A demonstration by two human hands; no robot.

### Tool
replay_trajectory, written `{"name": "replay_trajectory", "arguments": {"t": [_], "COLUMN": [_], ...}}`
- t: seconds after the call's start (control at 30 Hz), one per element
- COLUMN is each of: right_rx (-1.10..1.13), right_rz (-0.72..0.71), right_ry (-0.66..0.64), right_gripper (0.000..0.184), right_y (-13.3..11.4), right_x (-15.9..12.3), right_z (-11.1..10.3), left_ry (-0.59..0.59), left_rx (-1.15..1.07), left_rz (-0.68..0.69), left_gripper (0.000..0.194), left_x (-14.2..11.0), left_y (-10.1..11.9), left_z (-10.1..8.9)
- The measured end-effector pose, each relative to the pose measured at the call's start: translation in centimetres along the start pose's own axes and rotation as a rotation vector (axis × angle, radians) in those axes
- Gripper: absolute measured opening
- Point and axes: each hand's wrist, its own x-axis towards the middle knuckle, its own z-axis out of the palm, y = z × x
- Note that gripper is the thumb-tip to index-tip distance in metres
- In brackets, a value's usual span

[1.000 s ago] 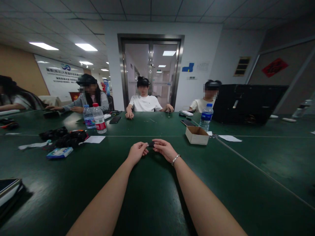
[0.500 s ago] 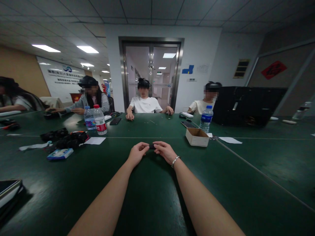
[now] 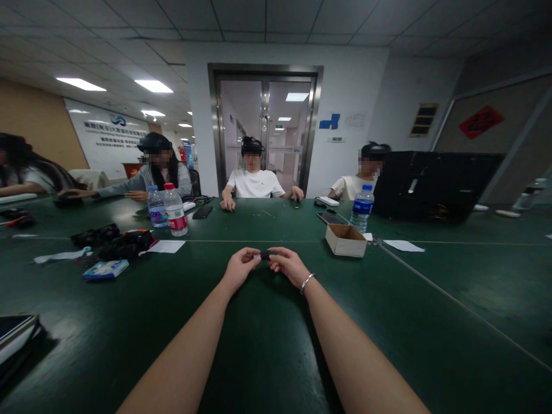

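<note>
Between my two hands, above the green table (image 3: 267, 322), is a small dark block-like piece (image 3: 264, 255); its exact kind is too small to make out. My left hand (image 3: 241, 268) pinches its left end between thumb and fingers. The right end is gripped by my right hand (image 3: 290, 265), which has a silver bracelet (image 3: 307, 283) at the wrist. My fingertips hide both ends of the piece. An open cardboard box (image 3: 345, 244) stands to the right, beyond my right hand.
Two bottles, one red-capped (image 3: 175, 213), stand left, near black gear (image 3: 123, 244) and a blue-white packet (image 3: 105, 269). A blue-capped bottle (image 3: 362, 208) is behind the box. A large black case (image 3: 435, 187) sits right. A person in white (image 3: 254, 184) sits opposite.
The dark piece shows a little more clearly between my fingertips, my hands nearly unmoved. At the left, a co-worker's hand has shifted further left.
</note>
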Motion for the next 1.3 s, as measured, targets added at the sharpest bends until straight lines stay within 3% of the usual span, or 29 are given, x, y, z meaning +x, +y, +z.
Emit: {"name": "replay_trajectory", "arguments": {"t": [0.2,0.33,0.43,0.67,0.77,0.97,1.03,1.3], "right_rx": [-0.047,-0.038,-0.083,-0.052,-0.086,-0.030,-0.050,-0.012], "right_rz": [-0.005,-0.025,0.003,-0.007,0.034,0.027,0.053,0.056], "right_ry": [0.031,0.033,0.035,0.053,0.060,0.061,0.056,0.045], "right_gripper": [0.027,0.037,0.023,0.032,0.023,0.028,0.019,0.029], "right_y": [0.28,0.32,0.36,0.41,0.35,0.15,0.08,-0.38], "right_x": [0.34,0.30,0.33,0.40,0.52,0.47,0.41,0.08], "right_z": [0.05,0.05,0.06,0.24,0.33,0.45,0.46,0.53], "left_ry": [0.005,0.020,0.022,0.024,0.021,0.030,0.026,0.016], "left_rx": [-0.002,0.000,-0.006,-0.005,-0.004,-0.018,-0.032,-0.091], "left_rz": [0.001,-0.014,0.003,0.016,0.021,0.027,0.026,-0.015], "left_gripper": [0.031,0.032,0.034,0.033,0.033,0.032,0.033,0.039], "left_x": [-0.12,-0.22,-0.26,-0.13,-0.10,0.01,0.04,-0.17], "left_y": [0.26,0.52,0.61,0.34,0.21,-0.04,-0.07,0.35], "left_z": [0.10,0.08,0.06,0.04,0.03,-0.03,-0.05,0.01]}}
